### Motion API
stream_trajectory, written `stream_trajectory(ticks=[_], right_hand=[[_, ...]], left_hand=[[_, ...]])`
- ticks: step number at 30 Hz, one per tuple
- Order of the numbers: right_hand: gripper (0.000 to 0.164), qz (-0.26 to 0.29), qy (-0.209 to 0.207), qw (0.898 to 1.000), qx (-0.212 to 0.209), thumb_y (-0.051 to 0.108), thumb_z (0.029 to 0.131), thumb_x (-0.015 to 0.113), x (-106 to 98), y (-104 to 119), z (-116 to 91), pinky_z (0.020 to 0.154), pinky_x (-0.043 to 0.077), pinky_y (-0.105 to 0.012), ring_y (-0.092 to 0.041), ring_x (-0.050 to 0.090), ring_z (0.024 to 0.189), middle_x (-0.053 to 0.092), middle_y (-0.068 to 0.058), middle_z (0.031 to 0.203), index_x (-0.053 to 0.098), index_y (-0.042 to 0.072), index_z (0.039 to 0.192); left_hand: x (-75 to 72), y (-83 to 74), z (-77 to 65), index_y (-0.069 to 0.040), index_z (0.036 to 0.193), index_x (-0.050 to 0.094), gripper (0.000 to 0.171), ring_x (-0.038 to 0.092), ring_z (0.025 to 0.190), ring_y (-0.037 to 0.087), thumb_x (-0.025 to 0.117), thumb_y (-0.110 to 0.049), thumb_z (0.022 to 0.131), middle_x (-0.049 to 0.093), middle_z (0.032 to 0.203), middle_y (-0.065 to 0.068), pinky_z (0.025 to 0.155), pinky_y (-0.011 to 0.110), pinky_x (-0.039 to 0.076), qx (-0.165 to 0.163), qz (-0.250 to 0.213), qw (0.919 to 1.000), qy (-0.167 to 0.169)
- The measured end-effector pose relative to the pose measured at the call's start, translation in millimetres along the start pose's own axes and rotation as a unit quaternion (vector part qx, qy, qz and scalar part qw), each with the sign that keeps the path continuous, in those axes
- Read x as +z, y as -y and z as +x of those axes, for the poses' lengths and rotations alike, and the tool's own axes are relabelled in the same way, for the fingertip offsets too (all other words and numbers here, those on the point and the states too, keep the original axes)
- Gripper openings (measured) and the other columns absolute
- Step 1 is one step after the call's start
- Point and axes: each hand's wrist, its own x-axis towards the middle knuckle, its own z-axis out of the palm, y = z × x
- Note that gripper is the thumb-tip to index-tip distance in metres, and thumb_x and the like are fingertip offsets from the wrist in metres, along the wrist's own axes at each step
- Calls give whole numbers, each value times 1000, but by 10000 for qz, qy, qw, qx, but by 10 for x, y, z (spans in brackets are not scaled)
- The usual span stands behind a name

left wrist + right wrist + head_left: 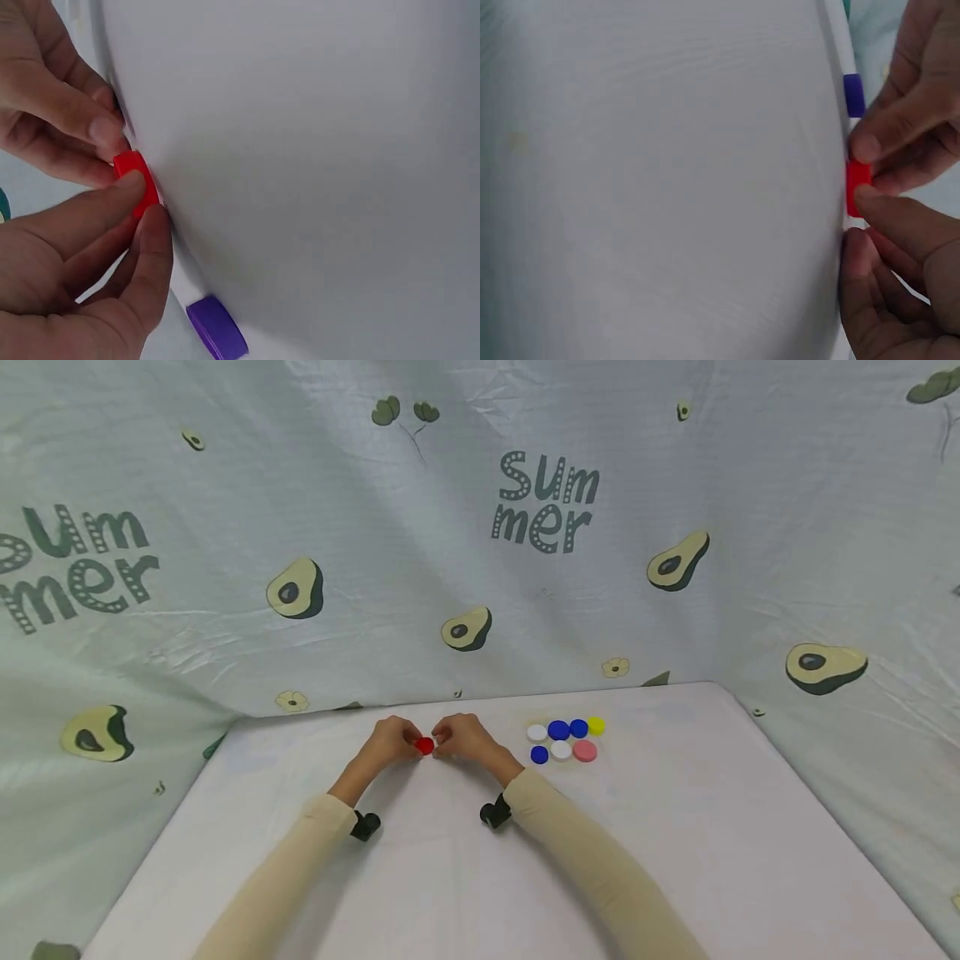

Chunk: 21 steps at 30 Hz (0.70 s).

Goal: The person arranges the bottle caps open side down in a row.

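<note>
A small red bottle cap (424, 746) is at the far middle of the table, between both hands. My left hand (393, 740) pinches the cap, its thumb across the red side in the left wrist view. From the other side my right hand (467, 737) meets it, thumb tip overlapping the red cap (859, 180) in the right wrist view and forefinger a little apart from it. A purple cap (216, 330) lies just beyond the left hand, near the table's far edge. It is hidden in the head view.
Right of the hands, several caps lie in two rough rows: white (537, 732), blue (558, 730) and yellow (596, 725) behind, with a pink one (585, 750) in front. A patterned cloth (375, 635) hangs behind the white table (450, 877).
</note>
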Motion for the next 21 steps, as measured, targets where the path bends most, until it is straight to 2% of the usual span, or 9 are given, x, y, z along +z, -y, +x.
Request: stream_trajectory(ticks=[3,8,11,16,21], right_hand=[[27,30,-259,9996,78,8,84,84,16,3,-3,66,50,-17,-10,60,77,74,-7,92,76,0,108],[25,-16,-339,9993,164,12,83,86,51,15,-7,65,48,-15,-9,59,77,76,-6,93,78,2,105],[25,-115,-473,9984,272,13,82,87,43,24,-15,68,48,-16,-9,60,80,77,-4,93,79,4,104],[25,-64,-587,9977,322,13,81,88,22,35,-29,68,48,-16,-9,60,80,77,-5,93,80,4,102],[26,-15,-594,9979,268,15,80,88,19,-2,-39,66,47,-16,-8,59,79,77,-4,91,80,4,102]], left_hand=[[49,-43,32,12,98,73,22,67,84,28,82,4,80,73,92,20,75,36,58,-42,-55,9999,-151],[104,-75,20,12,94,73,21,67,81,27,84,5,77,74,89,20,73,36,58,-173,-26,9993,-336],[123,-89,23,12,94,74,20,68,81,27,84,5,78,74,89,21,73,36,58,-113,-56,9991,-396],[130,-99,28,11,96,74,20,68,84,28,83,4,80,74,91,20,73,35,58,-203,-122,9989,-411],[129,-67,37,10,98,75,19,68,88,28,82,2,82,75,94,19,77,38,58,-138,-188,9994,-252]])
